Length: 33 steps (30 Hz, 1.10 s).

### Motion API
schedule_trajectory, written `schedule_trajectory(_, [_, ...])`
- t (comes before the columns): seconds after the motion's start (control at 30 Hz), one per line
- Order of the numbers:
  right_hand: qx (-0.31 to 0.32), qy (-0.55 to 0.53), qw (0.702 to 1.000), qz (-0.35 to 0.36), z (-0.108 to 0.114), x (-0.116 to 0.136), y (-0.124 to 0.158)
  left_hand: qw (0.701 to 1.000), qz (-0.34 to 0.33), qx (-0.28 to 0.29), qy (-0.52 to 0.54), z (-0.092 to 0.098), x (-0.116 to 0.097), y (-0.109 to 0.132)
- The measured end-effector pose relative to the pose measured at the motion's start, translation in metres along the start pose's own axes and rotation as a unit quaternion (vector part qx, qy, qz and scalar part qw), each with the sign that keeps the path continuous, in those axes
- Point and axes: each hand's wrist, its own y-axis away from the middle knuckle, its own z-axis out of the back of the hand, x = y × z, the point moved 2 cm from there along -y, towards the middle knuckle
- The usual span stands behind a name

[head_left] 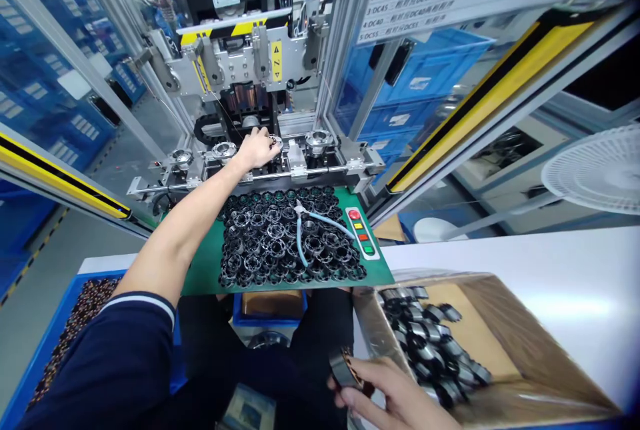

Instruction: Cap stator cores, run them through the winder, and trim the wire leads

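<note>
My left hand [257,149] reaches out to the machine's front rail, its fingers curled over a ring-shaped stator [277,142] in one of the holders; the hand hides much of that part. Low at the right, my right hand [393,387] grips a stator with copper windings [345,369], clear of the table. Between the hands, rows of black and silver stators [275,247] cover much of the green work surface [205,270]. A pair of cutting pliers with light blue handles [301,227] lies open on top of them.
A lined cardboard box [505,343] of loose stators stands at the right. On the left is a blue bin [60,330] of copper-wound parts. A button panel [362,233] sits at the surface's right edge. Yellow-black posts [490,103] flank the machine; a white fan [595,167] stands far right.
</note>
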Motion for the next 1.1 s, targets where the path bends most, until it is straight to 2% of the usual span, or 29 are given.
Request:
schedule_trajectory(0.07, [-0.002,0.029,0.999,0.036,0.006,0.017,-0.010,1.000,0.000,-0.024,0.007,0.003,-0.001,-0.001])
schedule_trajectory(0.13, [0.001,0.044,0.996,0.073,0.008,0.030,-0.019,0.998,0.011,-0.061,0.010,0.015,0.002,-0.006])
schedule_trajectory(0.23, [0.014,0.063,0.993,0.094,0.006,0.039,-0.026,0.989,0.019,-0.144,0.031,0.043,0.015,-0.015])
schedule_trajectory(0.3, [0.018,0.063,0.993,0.099,0.002,0.040,-0.027,0.979,-0.019,-0.195,0.062,0.062,0.027,-0.007])
schedule_trajectory(0.37, [0.015,0.054,0.993,0.106,-0.001,0.040,-0.026,0.967,-0.088,-0.219,0.098,0.077,0.039,0.026])
schedule_trajectory(0.4, [0.013,0.050,0.993,0.110,-0.004,0.040,-0.026,0.962,-0.124,-0.215,0.116,0.083,0.044,0.052])
schedule_trajectory(0.43, [0.012,0.050,0.992,0.117,-0.006,0.041,-0.027,0.958,-0.152,-0.201,0.138,0.088,0.048,0.086])
schedule_trajectory(0.5, [0.009,0.060,0.989,0.136,-0.014,0.046,-0.034,0.955,-0.182,-0.133,0.192,0.092,0.052,0.166])
schedule_trajectory(0.57, [0.007,0.082,0.983,0.163,-0.025,0.057,-0.046,0.957,-0.140,-0.054,0.250,0.085,0.052,0.255])
schedule_trajectory(0.67, [0.005,0.151,0.966,0.209,-0.052,0.090,-0.076,0.962,0.006,0.053,0.268,0.052,0.053,0.374])
schedule_trajectory(0.73, [0.017,0.236,0.948,0.213,-0.076,0.119,-0.104,0.964,0.074,0.091,0.238,0.022,0.058,0.435])
schedule_trajectory(0.8, [0.043,0.336,0.924,0.178,-0.101,0.148,-0.137,0.963,0.119,0.103,0.217,-0.006,0.065,0.477])
schedule_trajectory(0.87, [0.044,0.379,0.910,0.161,-0.124,0.173,-0.173,0.962,0.154,0.099,0.203,-0.028,0.071,0.501])
schedule_trajectory(0.93, [0.033,0.408,0.899,0.153,-0.143,0.192,-0.209,0.962,0.180,0.090,0.187,-0.042,0.076,0.510])
schedule_trajectory(1.03, [0.000,0.443,0.885,0.144,-0.160,0.209,-0.255,0.964,0.197,0.069,0.164,-0.055,0.080,0.505])
schedule_trajectory(1.1, [-0.033,0.454,0.878,0.146,-0.163,0.213,-0.272,0.967,0.202,0.044,0.149,-0.062,0.080,0.497])
